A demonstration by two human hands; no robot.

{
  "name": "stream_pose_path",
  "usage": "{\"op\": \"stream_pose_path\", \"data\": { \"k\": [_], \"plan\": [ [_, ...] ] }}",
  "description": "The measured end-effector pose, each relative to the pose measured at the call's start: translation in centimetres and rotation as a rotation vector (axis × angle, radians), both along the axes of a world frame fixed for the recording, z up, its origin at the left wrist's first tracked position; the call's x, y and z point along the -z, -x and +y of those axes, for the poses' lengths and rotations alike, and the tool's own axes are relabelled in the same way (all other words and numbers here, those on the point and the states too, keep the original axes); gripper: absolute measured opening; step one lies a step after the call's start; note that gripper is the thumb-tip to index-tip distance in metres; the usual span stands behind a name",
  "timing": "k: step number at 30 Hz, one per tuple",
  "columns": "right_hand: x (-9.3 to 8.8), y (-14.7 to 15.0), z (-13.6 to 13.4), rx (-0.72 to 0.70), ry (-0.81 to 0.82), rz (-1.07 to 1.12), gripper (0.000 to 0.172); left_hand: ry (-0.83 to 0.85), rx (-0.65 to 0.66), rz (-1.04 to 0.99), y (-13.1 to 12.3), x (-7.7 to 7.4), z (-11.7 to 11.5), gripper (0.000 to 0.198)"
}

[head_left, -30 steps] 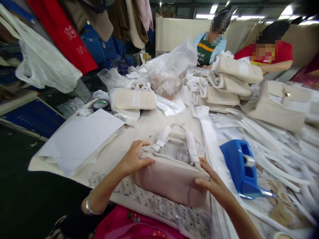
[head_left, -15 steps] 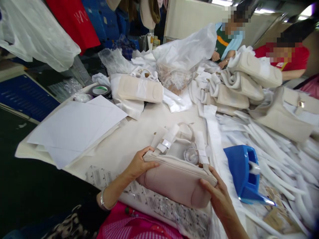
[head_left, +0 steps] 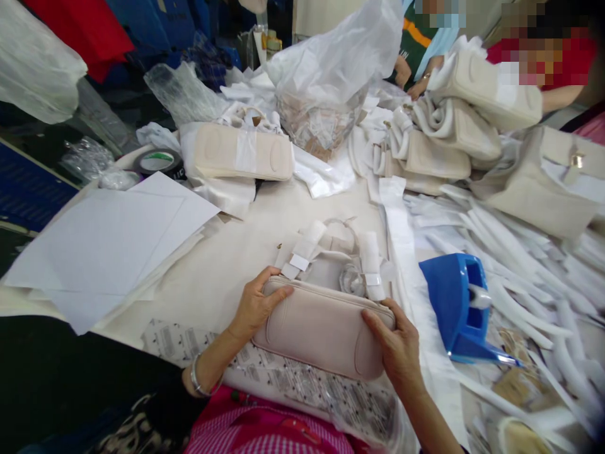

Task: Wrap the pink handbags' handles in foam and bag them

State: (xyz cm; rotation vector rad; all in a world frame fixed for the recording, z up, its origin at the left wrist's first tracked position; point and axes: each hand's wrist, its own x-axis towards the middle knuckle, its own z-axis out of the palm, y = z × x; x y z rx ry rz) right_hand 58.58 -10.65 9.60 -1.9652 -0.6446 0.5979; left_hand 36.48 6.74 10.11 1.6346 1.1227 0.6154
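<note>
Between my hands is a pale pink-beige handbag, its long flat side turned toward me. My left hand grips its left end, thumb on the near face. At the right end, my right hand holds it with the thumb across the upper corner and the fingers behind. White wrapping covers the bag's handle straps, which lie away from me on the table. A roll of clear tape shows beside the right strap. Under the bag's near edge lies a printed clear plastic sheet.
White paper sheets lie at left, near a black tape roll. A wrapped beige bag and a clear bag of small packets stand behind. To the right are a blue tape dispenser, white foam strips and stacked bags. Two people are beyond.
My hands have tilted the handbag so its broad face shows more squarely, and it sits slightly left and higher in view. The camera view has shifted downward. Both hands keep their hold.
</note>
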Motion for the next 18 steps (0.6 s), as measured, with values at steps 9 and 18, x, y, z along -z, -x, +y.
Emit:
{"op": "stream_pose_path", "data": {
  "k": [9,18],
  "plan": [
    [-1.8,-1.1,-0.2,-0.259,0.065,-0.11,0.035,-0.086,-0.007,0.128,-0.4,-0.4,-0.1,0.034],
    [-1.7,-0.9,-0.3,-0.262,-0.042,-0.307,0.028,-0.109,-0.034,0.207,-0.1,0.3,0.2,0.041]
  ]
}}
